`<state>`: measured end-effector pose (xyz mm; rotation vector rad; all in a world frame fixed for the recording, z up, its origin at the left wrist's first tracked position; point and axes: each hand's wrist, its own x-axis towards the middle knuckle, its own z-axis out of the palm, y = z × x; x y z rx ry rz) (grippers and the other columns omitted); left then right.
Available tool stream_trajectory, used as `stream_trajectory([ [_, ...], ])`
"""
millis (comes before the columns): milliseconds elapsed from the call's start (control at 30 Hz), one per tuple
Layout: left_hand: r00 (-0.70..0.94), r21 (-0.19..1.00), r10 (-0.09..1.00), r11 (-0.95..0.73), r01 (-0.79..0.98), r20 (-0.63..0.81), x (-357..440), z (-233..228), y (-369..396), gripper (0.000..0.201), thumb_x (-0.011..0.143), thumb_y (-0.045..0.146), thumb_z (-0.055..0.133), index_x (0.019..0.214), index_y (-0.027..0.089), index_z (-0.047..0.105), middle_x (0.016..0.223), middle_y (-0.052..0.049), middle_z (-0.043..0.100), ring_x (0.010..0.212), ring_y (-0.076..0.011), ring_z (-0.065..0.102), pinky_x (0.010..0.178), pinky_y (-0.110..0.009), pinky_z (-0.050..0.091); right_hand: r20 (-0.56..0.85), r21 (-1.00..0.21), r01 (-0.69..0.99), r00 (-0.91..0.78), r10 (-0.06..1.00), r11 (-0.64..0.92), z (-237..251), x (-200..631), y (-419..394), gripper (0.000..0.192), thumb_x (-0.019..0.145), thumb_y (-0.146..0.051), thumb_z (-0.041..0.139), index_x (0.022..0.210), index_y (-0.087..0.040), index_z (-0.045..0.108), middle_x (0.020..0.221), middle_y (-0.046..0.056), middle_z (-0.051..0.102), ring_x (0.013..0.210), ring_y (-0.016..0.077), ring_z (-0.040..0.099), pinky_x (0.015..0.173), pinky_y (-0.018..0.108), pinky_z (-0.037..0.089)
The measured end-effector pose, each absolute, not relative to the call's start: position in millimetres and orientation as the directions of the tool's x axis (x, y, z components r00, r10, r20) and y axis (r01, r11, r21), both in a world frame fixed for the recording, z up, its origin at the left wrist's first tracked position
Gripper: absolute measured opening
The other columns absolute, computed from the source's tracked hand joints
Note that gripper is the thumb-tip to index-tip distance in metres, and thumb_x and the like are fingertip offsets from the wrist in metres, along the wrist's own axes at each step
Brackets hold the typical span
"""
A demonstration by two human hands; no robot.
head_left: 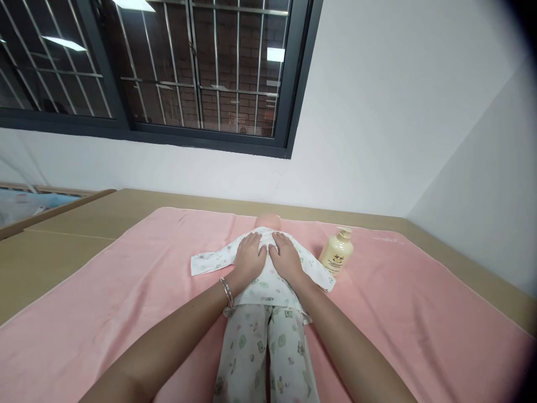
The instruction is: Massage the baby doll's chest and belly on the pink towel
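Note:
A baby doll lies on a pink sheet, its head toward the wall. It wears a white patterned top and matching patterned trousers, with both sleeves spread outward. My left hand rests flat on the left side of the doll's upper body, fingers stretched toward its head. On the right side my right hand lies flat in the same way, the thumbs close together. Neither hand grips anything. Beside the right sleeve stands a pale yellow pump bottle, slightly tilted in view.
The pink sheet has creases and covers most of a tan surface. A white wall rises behind it, with a dark-framed barred window at upper left. Bluish plastic-like material shows at the far left.

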<state>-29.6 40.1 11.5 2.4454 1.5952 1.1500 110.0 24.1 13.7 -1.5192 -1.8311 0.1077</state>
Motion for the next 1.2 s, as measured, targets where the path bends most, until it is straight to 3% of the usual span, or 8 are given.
stream_trajectory([
  [367,0.258,0.293,0.731,-0.534,0.793,0.632,-30.6,9.9,40.4,0.037,0.089,0.022,0.047,0.123,0.012,0.059,0.127,-0.013,0.062,0.121,-0.0269,0.055,0.108,-0.044,0.04,0.491,-0.485,0.82,-0.033,0.87,0.305,13.9,110.2,23.6,0.046,0.092,-0.026,0.042,0.133,-0.008,0.053,0.139,0.015,0.051,0.133,0.0245,0.041,0.114,0.039,0.026],
  [633,0.274,0.19,0.648,-0.551,0.812,0.71,-31.2,13.8,32.1,0.03,0.088,0.019,0.044,0.109,0.014,0.067,0.113,-0.011,0.068,0.109,-0.0252,0.06,0.101,-0.041,0.046,0.476,-0.448,0.845,-0.052,0.878,0.293,14.7,110.1,23.2,0.048,0.093,-0.026,0.039,0.135,-0.007,0.051,0.142,0.016,0.048,0.135,0.0254,0.038,0.114,0.04,0.026],
  [900,0.218,0.329,0.745,-0.511,0.794,0.631,-30.5,12.0,37.2,0.035,0.087,0.02,0.047,0.117,0.014,0.063,0.122,-0.011,0.065,0.118,-0.0256,0.056,0.107,-0.042,0.042,0.464,-0.352,0.899,-0.075,0.882,0.262,21.5,108.0,17.9,0.048,0.094,-0.026,0.036,0.136,-0.007,0.049,0.14,0.016,0.049,0.134,0.0274,0.039,0.112,0.039,0.027],
  [1200,0.187,0.464,0.802,-0.499,0.732,0.568,-34.4,3.6,52.8,0.039,0.089,0.023,0.044,0.123,0.014,0.06,0.13,-0.012,0.061,0.124,-0.0251,0.053,0.11,-0.046,0.039,0.486,-0.116,0.963,-0.157,0.86,0.242,29.8,84.9,-3.6,0.043,0.094,-0.021,0.038,0.129,-0.003,0.056,0.131,0.02,0.057,0.128,0.0269,0.047,0.112,0.038,0.028],
])
